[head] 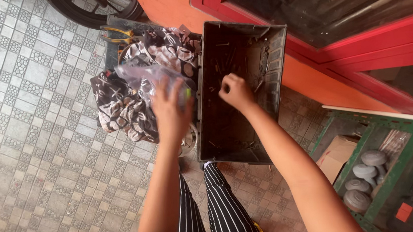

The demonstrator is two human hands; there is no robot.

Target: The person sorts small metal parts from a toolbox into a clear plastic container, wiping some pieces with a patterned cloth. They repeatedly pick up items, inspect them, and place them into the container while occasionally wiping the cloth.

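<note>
The right hand [236,92] reaches into the dark crate [278,46], fingers pinched over scattered nails [225,63]; whether it grips one, I cannot tell. The left hand [171,111] clutches a clear plastic bag [140,74]. Many nails remain inside.

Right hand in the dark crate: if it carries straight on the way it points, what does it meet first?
The right hand points down into the dark crate, fingers curled. Straight on it would likely meet the small metal bits scattered on the crate floor, though depth is hard to judge from above.
</note>
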